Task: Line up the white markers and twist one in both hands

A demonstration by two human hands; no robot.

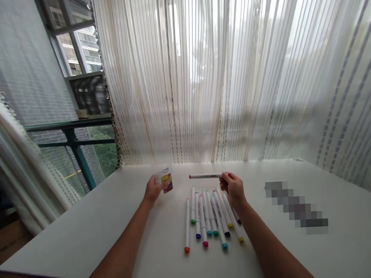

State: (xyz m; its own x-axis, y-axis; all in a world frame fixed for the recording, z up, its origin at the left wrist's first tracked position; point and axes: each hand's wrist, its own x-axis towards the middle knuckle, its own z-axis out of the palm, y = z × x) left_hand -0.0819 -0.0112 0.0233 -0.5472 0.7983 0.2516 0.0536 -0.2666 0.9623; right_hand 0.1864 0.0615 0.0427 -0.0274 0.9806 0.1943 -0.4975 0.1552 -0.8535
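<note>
My left hand [153, 188] is closed on a clear plastic packet [167, 183] with a yellow, red and blue printed label, held above the table. Between the fingers of my right hand [233, 188] is a white marker [205, 176] with a red tip end, level and pointing left toward the packet. Below and between my hands lie several white markers side by side, their coloured ends toward me. An orange-ended marker [187, 227] is leftmost, a pink-ended marker [203, 222] is near the middle, and my right forearm partly covers the rightmost ones.
The white table [115, 224] reaches back to a sheer striped curtain [202, 93]. A blurred-out dark object [296, 208] lies to the right of my forearm. At the left, a green railing [71, 135] and an open window stand beyond the table edge.
</note>
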